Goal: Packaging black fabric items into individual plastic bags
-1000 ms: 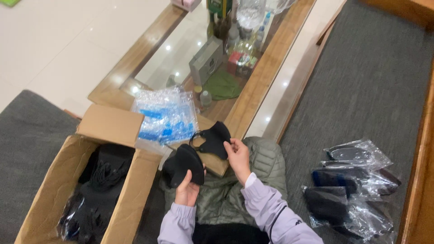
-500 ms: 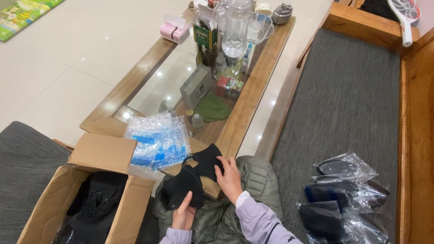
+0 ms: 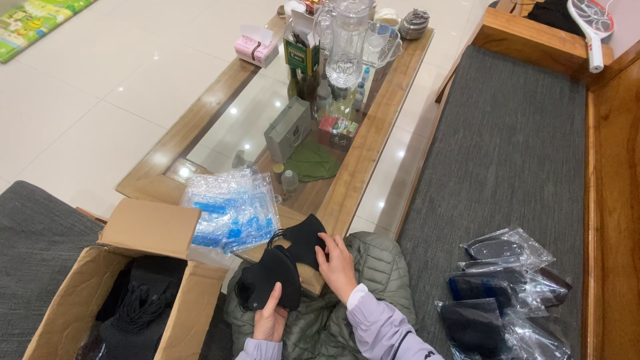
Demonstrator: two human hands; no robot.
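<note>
Both your hands are on black face masks over your lap: your left hand (image 3: 270,319) grips the lower edge of one black mask (image 3: 267,279), thumb on its front, while your right hand (image 3: 338,265) lies with fingers laid flat against a second black mask (image 3: 305,239) just above it, the two masks overlapping. You sit on a grey-cushioned wooden bench (image 3: 507,153), a green padded jacket (image 3: 373,267) across your knees. Ahead is a glass tabletop (image 3: 233,127) in a wooden frame, on pale glossy floor tiles (image 3: 87,93). A stack of clear bags with blue print (image 3: 230,213) rests at its near end, touching the flap of an open cardboard box (image 3: 150,230) that holds more dark items, probably masks, though it is too dim to be sure. Further along the tabletop stand a glass jug (image 3: 347,40), a pink tissue box (image 3: 255,48) and small bottles. Bagged dark masks (image 3: 500,287) lie on the bench cushion to your right, well apart from your hands
</note>
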